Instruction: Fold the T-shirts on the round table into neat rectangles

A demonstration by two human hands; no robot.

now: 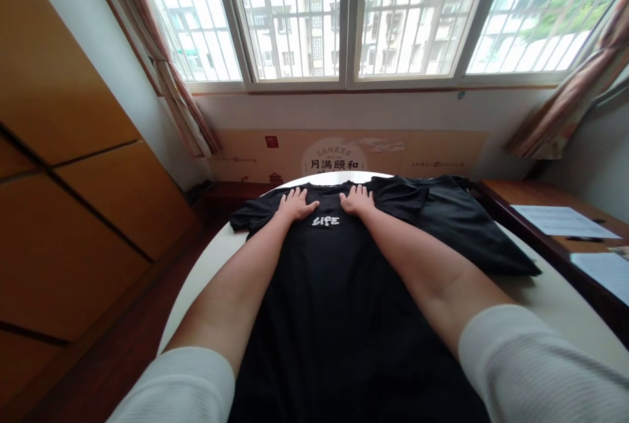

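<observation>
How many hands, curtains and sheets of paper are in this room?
Hands: 2 (left hand, right hand)
Curtains: 2 (curtain by the window's left side, curtain by its right side)
Sheets of paper: 2 (upper sheet, lower sheet)
Total: 6

Left hand (296,205), palm down, spread flat; right hand (357,200), palm down, spread flat

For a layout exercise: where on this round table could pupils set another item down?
Bare tabletop shows left of the black T-shirt, by the rim, and a wider patch lies right of it, below its folded side. Crowded: the shirt's top, under the left hand and right hand.
</observation>
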